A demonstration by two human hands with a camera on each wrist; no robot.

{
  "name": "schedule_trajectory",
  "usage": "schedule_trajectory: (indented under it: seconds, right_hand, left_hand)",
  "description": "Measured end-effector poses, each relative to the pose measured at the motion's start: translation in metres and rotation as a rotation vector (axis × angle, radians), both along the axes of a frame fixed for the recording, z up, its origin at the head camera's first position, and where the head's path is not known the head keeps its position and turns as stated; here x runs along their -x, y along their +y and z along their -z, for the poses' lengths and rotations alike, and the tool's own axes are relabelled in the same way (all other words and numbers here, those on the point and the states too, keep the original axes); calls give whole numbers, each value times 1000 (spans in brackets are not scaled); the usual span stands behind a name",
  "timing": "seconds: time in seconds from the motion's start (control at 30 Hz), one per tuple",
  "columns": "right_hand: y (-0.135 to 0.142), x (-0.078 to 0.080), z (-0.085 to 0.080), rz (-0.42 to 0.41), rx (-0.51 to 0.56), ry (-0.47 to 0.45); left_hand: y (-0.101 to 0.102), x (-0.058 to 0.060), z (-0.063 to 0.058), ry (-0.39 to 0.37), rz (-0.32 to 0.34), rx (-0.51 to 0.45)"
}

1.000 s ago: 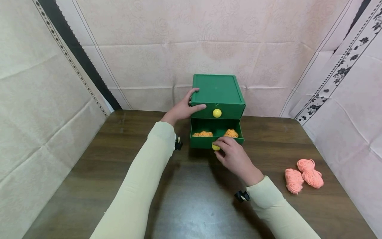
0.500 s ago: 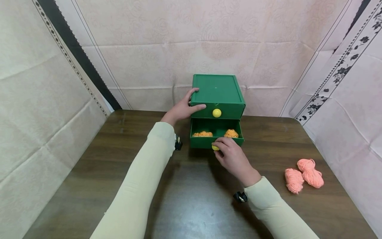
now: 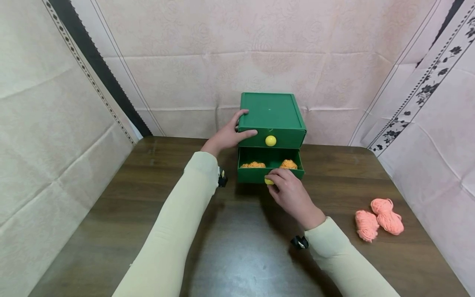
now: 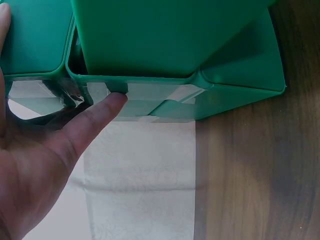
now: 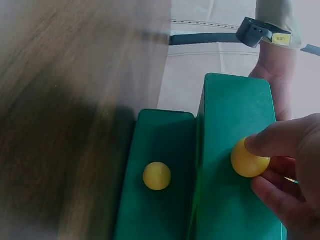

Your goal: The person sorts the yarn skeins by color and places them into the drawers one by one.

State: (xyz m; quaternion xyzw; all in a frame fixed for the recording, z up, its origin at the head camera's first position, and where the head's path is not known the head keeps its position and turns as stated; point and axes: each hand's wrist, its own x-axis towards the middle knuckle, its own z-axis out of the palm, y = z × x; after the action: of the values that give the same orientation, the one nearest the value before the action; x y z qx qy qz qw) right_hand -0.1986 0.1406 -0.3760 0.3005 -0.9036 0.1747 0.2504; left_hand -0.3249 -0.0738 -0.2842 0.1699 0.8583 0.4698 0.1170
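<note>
A small green chest of drawers (image 3: 271, 111) stands near the table's back edge. Its drawer (image 3: 250, 176) below the top one is pulled out and holds two clumps of orange yarn, the left clump (image 3: 254, 165) and the right clump (image 3: 288, 164). My right hand (image 3: 291, 196) pinches that drawer's yellow knob (image 5: 248, 159) between thumb and fingers. At the chest's upper left corner my left hand (image 3: 228, 134) grips it, thumb on the front, a finger over the top edge. Another panel (image 5: 155, 145) with a yellow knob (image 5: 157, 176) lies closer to the table in the right wrist view.
Two pink yarn skeins, the left one (image 3: 366, 225) and the right one (image 3: 387, 216), lie on the right of the brown wooden table (image 3: 237, 255). Pale cloth (image 3: 271, 41) hangs behind the chest and along both sides. Clear tape (image 4: 145, 92) runs along the chest's side.
The pulled-out drawer's front and my right hand sit very slightly closer to the chest than before. The left hand keeps its place on the corner.
</note>
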Motion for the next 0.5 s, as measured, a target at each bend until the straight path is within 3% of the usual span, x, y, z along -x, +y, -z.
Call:
schedule_trajectory:
  seconds: [0.17, 0.5]
  right_hand:
    - [1, 3, 0, 2, -3, -10]
    - [1, 12, -1, 0, -4, -21]
  left_hand:
    - [0, 6, 4, -14, -6, -12]
    - [-2, 28, 27, 25, -10, -35]
